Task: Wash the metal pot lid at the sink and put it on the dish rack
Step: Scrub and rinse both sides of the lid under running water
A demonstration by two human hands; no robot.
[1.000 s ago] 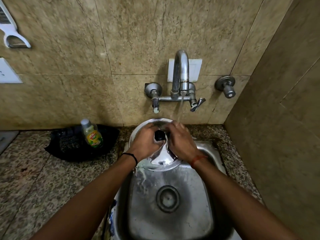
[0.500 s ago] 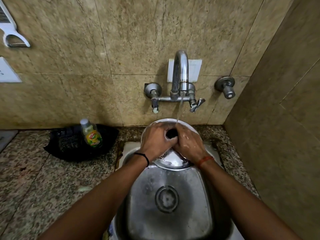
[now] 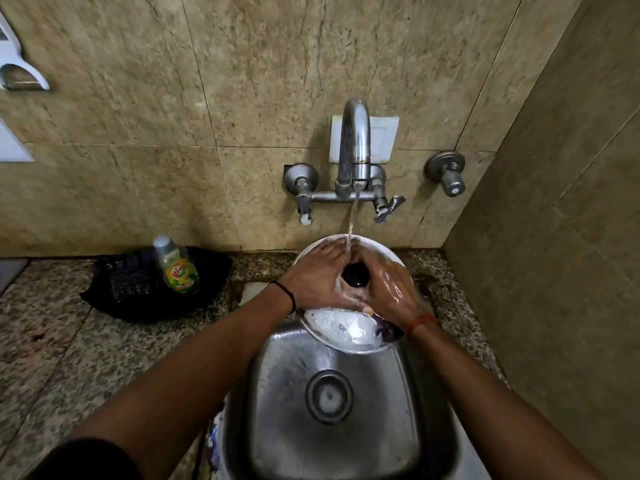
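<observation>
- Steel pot lid (image 3: 346, 332), soapy, is held tilted over the back of the sink (image 3: 332, 427), under the tap (image 3: 353, 147) and its running stream.
- Left hand (image 3: 317, 278) and right hand (image 3: 391, 289) lie on the lid, fingers curled together around its black knob (image 3: 355, 274).
- Left of the sink, a dish-soap bottle (image 3: 176, 266) stands on a black tray (image 3: 138, 289); its label seems to read "Vim", though blurred.

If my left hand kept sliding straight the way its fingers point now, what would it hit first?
Most likely the right hand: the left hand points right across the pot lid, past its black knob, though depth is hard to judge.
</observation>
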